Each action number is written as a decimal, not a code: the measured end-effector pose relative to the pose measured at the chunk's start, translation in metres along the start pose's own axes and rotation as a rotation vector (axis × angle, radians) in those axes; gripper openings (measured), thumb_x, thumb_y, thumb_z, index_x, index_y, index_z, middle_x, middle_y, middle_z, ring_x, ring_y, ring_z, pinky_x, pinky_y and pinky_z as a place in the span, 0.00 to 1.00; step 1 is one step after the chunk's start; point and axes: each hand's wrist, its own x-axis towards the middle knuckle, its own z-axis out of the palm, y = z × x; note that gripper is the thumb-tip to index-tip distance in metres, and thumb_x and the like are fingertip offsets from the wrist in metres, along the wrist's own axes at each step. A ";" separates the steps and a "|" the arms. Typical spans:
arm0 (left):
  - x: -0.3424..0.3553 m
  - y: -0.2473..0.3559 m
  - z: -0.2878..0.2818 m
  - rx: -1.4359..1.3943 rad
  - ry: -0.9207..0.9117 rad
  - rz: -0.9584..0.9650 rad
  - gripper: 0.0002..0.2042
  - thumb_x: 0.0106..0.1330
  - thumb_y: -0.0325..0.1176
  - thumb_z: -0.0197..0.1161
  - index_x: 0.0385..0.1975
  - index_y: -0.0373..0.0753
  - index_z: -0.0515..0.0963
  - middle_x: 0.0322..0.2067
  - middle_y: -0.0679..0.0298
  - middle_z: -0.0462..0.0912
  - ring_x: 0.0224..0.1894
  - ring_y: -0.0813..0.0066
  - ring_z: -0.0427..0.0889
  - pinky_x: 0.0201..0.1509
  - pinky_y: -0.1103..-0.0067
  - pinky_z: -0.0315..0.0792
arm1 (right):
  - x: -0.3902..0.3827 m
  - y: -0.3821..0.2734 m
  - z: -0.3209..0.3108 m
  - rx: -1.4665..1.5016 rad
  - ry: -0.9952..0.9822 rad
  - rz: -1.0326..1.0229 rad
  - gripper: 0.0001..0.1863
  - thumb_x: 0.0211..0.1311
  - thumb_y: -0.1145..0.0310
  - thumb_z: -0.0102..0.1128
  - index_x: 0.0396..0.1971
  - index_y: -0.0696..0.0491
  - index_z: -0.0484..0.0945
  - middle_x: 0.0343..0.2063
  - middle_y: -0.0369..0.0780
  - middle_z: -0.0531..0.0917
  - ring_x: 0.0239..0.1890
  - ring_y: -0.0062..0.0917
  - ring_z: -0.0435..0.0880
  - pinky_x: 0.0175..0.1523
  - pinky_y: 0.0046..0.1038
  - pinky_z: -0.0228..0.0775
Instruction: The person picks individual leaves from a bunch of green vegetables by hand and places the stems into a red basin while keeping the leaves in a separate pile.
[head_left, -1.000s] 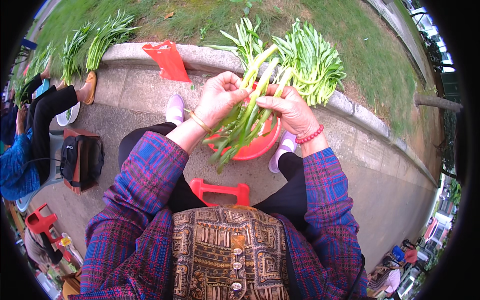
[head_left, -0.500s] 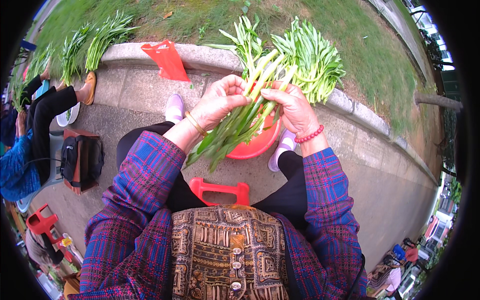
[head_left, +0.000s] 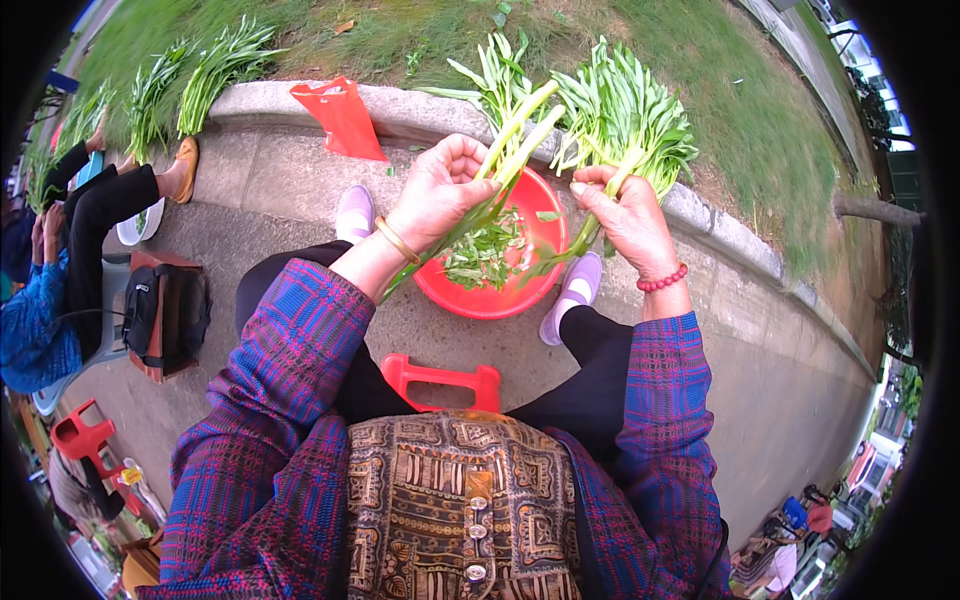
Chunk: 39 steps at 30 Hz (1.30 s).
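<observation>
"Holding what, left hand (head_left: pixel 438 200)?"
"Pinching greens (head_left: pixel 522 152), stems up, leaves trailing."
"Done?"
"Leaf pieces (head_left: pixel 485 255) in the red basin (head_left: pixel 495 306), so partway, I'd judge."
"Right hand (head_left: pixel 630 225)?"
"Pinching a stalk (head_left: pixel 586 236) by the basin's right side."
"Remaining?"
"Plenty, probably: what's held, plus the big bunch (head_left: pixel 640 110) along the curb (head_left: pixel 720 225)."

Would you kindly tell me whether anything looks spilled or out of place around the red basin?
One small thing: a green scrap lies on the pavement near the red bag, looking stray because the loose leaves lie inside the red basin. Nothing else there stands out as spilled or damaged.
</observation>
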 end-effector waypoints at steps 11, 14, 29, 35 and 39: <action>-0.001 -0.010 0.006 0.004 -0.045 -0.037 0.07 0.60 0.21 0.61 0.36 0.36 0.73 0.35 0.68 0.80 0.34 0.86 0.77 0.40 0.86 0.73 | 0.007 -0.014 0.042 0.346 -0.053 0.070 0.11 0.61 0.64 0.61 0.28 0.57 0.81 0.21 0.33 0.80 0.22 0.13 0.75 0.28 0.17 0.66; 0.000 -0.008 0.004 0.069 0.012 -0.114 0.04 0.59 0.22 0.59 0.32 0.36 0.74 0.35 0.66 0.81 0.34 0.85 0.77 0.37 0.85 0.72 | 0.009 -0.009 0.028 0.306 -0.098 0.080 0.12 0.62 0.62 0.60 0.28 0.56 0.81 0.20 0.31 0.79 0.23 0.12 0.73 0.30 0.17 0.64; -0.012 0.009 0.013 -0.142 -0.217 -0.411 0.13 0.60 0.24 0.63 0.45 0.35 0.77 0.38 0.65 0.82 0.38 0.83 0.80 0.45 0.83 0.74 | 0.012 -0.007 0.036 0.282 -0.182 0.062 0.10 0.60 0.65 0.61 0.33 0.57 0.82 0.23 0.32 0.81 0.25 0.12 0.76 0.31 0.17 0.67; -0.010 0.001 0.014 -0.112 -0.101 -0.211 0.12 0.59 0.24 0.64 0.43 0.36 0.78 0.33 0.68 0.82 0.31 0.84 0.79 0.37 0.85 0.73 | 0.013 -0.012 0.027 0.227 -0.250 0.115 0.09 0.56 0.67 0.64 0.31 0.58 0.81 0.23 0.34 0.81 0.24 0.16 0.78 0.27 0.20 0.70; -0.004 -0.002 0.009 -0.063 0.069 -0.203 0.14 0.58 0.23 0.64 0.45 0.35 0.77 0.33 0.70 0.81 0.28 0.87 0.76 0.31 0.88 0.70 | 0.009 -0.029 0.021 0.325 -0.350 0.204 0.11 0.55 0.68 0.66 0.35 0.58 0.80 0.25 0.34 0.82 0.25 0.15 0.80 0.27 0.18 0.72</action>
